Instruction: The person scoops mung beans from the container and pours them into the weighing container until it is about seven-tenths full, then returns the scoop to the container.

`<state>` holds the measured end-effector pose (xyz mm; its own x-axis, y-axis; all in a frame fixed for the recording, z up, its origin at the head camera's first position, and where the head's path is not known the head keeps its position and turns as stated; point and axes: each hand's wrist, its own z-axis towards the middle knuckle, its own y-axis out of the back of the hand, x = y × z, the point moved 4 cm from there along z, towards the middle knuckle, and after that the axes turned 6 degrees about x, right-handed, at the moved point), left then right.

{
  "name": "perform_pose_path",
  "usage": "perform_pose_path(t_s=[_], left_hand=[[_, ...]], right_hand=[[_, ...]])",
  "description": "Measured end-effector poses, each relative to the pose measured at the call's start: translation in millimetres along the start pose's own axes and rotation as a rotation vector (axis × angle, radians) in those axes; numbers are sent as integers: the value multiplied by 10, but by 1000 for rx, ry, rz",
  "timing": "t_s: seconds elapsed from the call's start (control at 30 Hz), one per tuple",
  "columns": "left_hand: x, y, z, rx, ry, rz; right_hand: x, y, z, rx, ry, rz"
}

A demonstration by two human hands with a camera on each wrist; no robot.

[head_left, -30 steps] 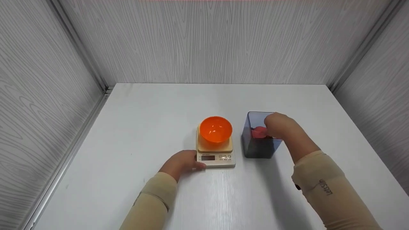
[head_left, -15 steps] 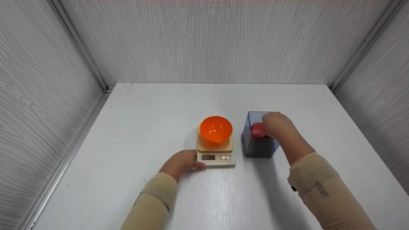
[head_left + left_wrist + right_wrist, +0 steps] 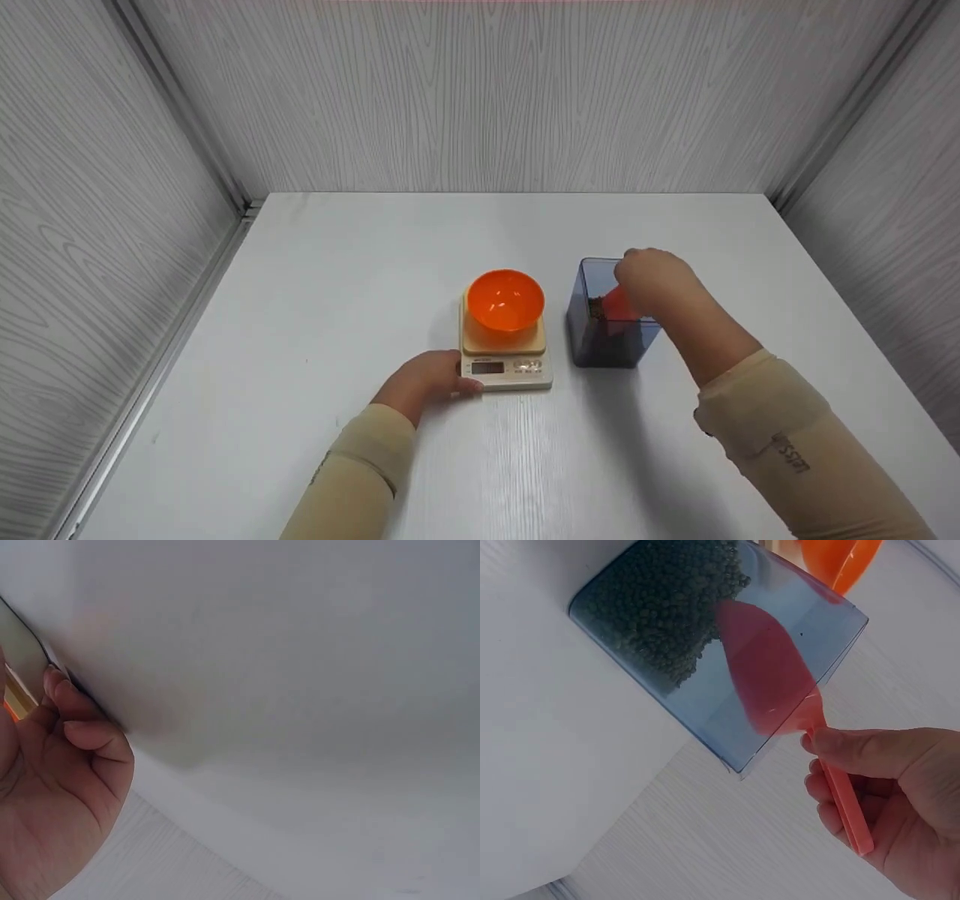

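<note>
My right hand (image 3: pixel 658 283) grips the handle of a red scoop (image 3: pixel 769 671), thumb along one side and fingers curled round the other. The scoop's blade is inside a bluish see-through box (image 3: pixel 581 341), tilted with its tip at the small dark grains (image 3: pixel 664 607) there. To the left of the box stands a kitchen scale (image 3: pixel 531 376) bearing an orange bowl (image 3: pixel 507 300). My left hand (image 3: pixel 429 376) holds the scale's left front corner, thumb at the front edge and fingers curled at the side. The bowl shows bare, shiny inside walls.
Everything stands on a white table (image 3: pixel 360 262). A grey wood-grain panel (image 3: pixel 480 97) closes off the back, with similar panels to the left and right. A narrow strip of table separates scale and box.
The scoop has tipped from a flatter pose to a steeper one inside the box. My right hand rose slightly and its forearm swung right. The left hand stays on the scale.
</note>
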<state>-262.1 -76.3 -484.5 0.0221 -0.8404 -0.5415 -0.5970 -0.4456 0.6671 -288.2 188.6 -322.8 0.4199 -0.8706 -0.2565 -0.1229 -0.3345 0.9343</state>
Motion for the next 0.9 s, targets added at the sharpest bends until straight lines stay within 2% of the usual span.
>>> perform_pose_path(t_s=[0.17,0.4,0.7,0.9], left_hand=[[17,-8,9,-3,-4,-9],[22,-12,31,-3,-7,-19],[54,-10,51,-3,2,-21],[37,-9,49,10,-7,3]], right_hand=[[88,-17,-9,-9,10,-84],[86,-93,53,61,-24,-89],[176,-184,118,67,1,-169],[142,-262,203,127,-19,-129]])
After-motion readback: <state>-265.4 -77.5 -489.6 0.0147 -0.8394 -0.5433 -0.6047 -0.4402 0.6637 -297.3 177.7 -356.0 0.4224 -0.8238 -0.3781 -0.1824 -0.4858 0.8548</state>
